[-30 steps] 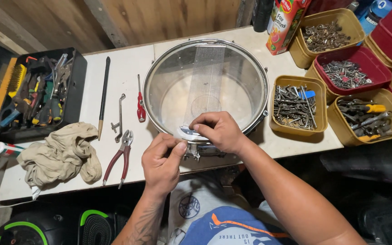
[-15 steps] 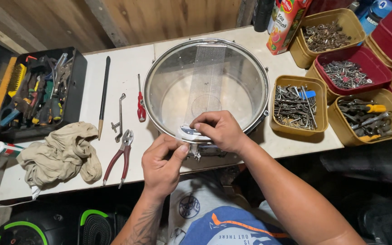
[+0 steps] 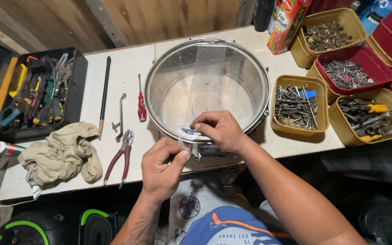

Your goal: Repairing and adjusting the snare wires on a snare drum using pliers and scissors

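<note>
Right hand [image 3: 218, 130] pinches the metal end plate [image 3: 190, 131] of the snare wires on the shiny steel drum [image 3: 207, 86]; left hand [image 3: 162, 170] grasps a thin clear strap [image 3: 180, 142] at its near rim.

Round metal snare drum [image 3: 207, 86] with chrome rim and see-through head, lying flat, snare side up, at the near table edge. Snare wires [image 3: 204, 77] running as a pale band across the head to a metal end plate [image 3: 190, 132] at the near rim.
</note>
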